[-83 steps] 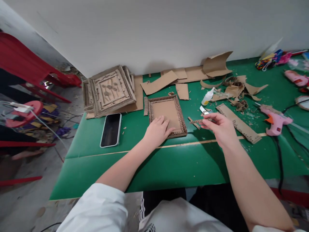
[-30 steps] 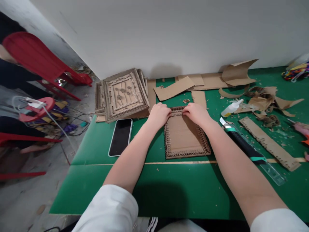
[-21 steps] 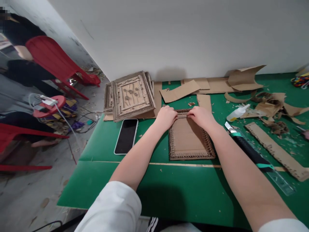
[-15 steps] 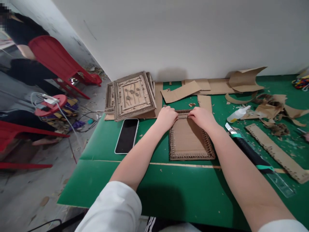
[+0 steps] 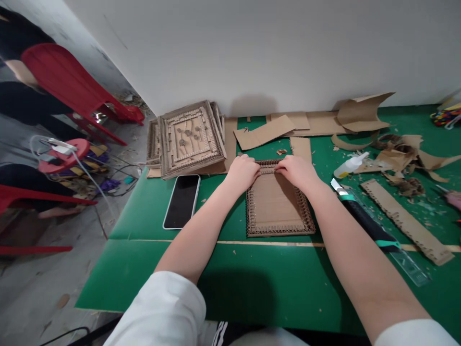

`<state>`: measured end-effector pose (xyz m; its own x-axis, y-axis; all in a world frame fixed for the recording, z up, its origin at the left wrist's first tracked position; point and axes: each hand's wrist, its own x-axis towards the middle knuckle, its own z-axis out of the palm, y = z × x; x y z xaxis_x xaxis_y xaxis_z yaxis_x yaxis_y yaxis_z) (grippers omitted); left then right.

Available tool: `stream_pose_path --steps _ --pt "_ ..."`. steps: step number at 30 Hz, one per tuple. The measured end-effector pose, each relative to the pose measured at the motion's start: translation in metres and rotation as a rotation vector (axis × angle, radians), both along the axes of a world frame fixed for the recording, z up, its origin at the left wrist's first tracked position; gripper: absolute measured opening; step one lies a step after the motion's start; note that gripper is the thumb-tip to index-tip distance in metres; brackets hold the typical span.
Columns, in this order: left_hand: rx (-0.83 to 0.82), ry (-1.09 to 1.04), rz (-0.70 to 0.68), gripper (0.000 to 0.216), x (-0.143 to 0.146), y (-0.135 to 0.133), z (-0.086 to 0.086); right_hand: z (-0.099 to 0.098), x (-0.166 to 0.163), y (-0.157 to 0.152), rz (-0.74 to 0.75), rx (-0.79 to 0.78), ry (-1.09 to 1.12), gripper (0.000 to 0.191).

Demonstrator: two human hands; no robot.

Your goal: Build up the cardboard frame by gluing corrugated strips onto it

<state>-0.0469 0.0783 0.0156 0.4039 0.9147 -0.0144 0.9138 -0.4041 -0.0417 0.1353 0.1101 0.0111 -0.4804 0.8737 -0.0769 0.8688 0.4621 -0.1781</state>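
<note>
A rectangular cardboard panel (image 5: 275,204) lies flat on the green table, edged with a raised border of corrugated strips. Along its far side runs a short corrugated cardboard strip (image 5: 267,170). My left hand (image 5: 243,172) pinches this strip near the far left corner, fingertips closed. Near the far right corner my right hand (image 5: 296,171) presses its closed fingertips on the strip's other end. My fingers partly cover both ends of the strip.
Left of the panel lies a phone (image 5: 182,202); behind it, framed cardboard pictures (image 5: 192,139) are stacked. At right are a glue bottle (image 5: 350,165), a utility knife (image 5: 367,218), a clear ruler (image 5: 410,268), a cardboard strip (image 5: 406,221) and scraps. Another person's hand (image 5: 454,198) shows at the right edge.
The view has shifted slightly, so the table's contents appear a little further left. Both my hands stay at the panel's far side. More of the other person's hand shows at right.
</note>
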Motion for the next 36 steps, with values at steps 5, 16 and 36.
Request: stream_pose_path --steps 5,16,36 --pt "-0.001 -0.015 -0.016 0.025 -0.005 0.002 0.006 0.005 0.004 0.001 0.005 -0.011 0.033 0.026" --pt "0.048 -0.057 0.08 0.017 -0.01 -0.002 0.017 0.002 0.011 0.004 -0.04 0.026 0.091 0.021" --pt "0.034 -0.035 0.049 0.023 0.004 -0.005 0.002 0.002 0.006 0.003 -0.022 -0.021 -0.007 0.02"
